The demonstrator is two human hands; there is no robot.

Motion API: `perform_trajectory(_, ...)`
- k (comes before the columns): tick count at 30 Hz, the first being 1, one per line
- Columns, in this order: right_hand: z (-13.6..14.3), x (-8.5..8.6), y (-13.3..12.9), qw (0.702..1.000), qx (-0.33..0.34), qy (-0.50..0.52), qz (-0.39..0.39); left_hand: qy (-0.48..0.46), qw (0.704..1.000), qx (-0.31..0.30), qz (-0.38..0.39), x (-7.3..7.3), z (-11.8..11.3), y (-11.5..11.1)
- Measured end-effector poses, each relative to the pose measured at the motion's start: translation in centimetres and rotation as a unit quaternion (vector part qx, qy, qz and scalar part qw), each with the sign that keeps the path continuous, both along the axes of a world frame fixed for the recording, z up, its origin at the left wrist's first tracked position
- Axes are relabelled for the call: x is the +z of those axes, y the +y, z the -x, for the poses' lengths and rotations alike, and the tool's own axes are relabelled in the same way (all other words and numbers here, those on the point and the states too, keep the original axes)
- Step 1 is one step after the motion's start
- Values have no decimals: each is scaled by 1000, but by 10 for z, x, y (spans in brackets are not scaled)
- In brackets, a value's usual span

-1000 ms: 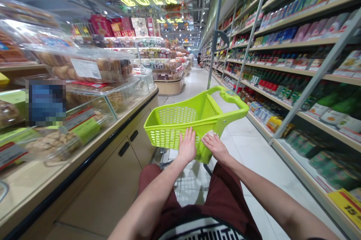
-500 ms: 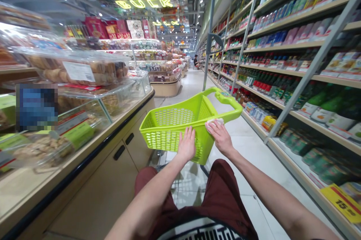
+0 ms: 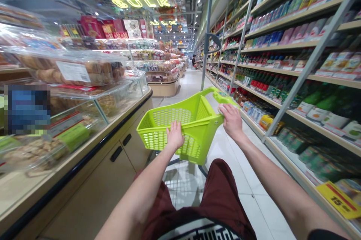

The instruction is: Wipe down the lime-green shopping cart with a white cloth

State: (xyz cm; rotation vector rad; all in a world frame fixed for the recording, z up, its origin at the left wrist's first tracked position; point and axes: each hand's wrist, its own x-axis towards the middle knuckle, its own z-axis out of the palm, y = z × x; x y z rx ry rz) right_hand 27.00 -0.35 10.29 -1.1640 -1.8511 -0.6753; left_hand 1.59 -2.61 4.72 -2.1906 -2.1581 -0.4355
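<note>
A lime-green shopping cart (image 3: pixel 197 140) with a perforated basket stands in front of my knees, turned sideways, its handle to the right. My left hand (image 3: pixel 175 135) rests against the near side of the basket, fingers stretched up to the rim. At the handle end, my right hand (image 3: pixel 232 120) is closed over the handle arm and presses a crumpled white-pink cloth (image 3: pixel 221 109) to it. Most of the cloth is hidden under the fingers. The cart's grey metal frame (image 3: pixel 172 162) shows below the basket.
On the left runs a counter (image 3: pixel 93 174) with clear packs of baked goods (image 3: pixel 73 71). Tall shelves (image 3: pixel 299 73) of bottles and cans line the right, with a grey post (image 3: pixel 207 44) before them. A person (image 3: pixel 194 61) crouches far down the aisle.
My right hand has moved up and right with the cloth, from the basket's rim onto the handle arm. My left hand has slid left along the basket's side.
</note>
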Motion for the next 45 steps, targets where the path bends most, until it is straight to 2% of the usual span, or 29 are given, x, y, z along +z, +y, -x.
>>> perform_trajectory(2, 4, -5, 10, 999, -10, -29, 17, -8, 1000, 3, 27, 1, 5, 5)
perform_trajectory(6, 12, -18, 23, 999, -14, -43, 16, -7, 1000, -7, 29, -1, 7, 8)
perform_trajectory(13, 7, -8, 44, 996, -35, -37, 72, 7, 998, -59, 33, -2, 8, 18)
perform_trajectory(15, 21, -9, 46, 994, -30, -42, 96, 15, 997, -76, 23, -3, 10, 22)
perform_trajectory(20, 79, -23, 45, 980, 56, -118, 148, 21, 995, -98, 24, -6, 14, 37)
perform_trajectory(22, 91, -25, 48, 974, 68, -145, 162, 23, 993, -110, 28, -6, 18, 43)
perform_trajectory(25, 86, -18, 62, 968, 56, -172, 176, 31, 991, -128, 34, -7, 31, 52)
perform_trajectory(29, 58, -4, 88, 969, 29, -182, 167, 42, 992, -111, 35, -9, 53, 63)
perform_trajectory(33, 46, -6, 106, 974, 39, -172, 140, 58, 993, -84, 52, -12, 64, 80)
perform_trajectory(39, 61, -23, 124, 986, 45, -119, 110, 75, 994, -67, 48, -14, 66, 112)
perform_trajectory(45, 78, -27, 138, 990, 45, -79, 109, 64, 993, -28, 100, -1, 70, 131)
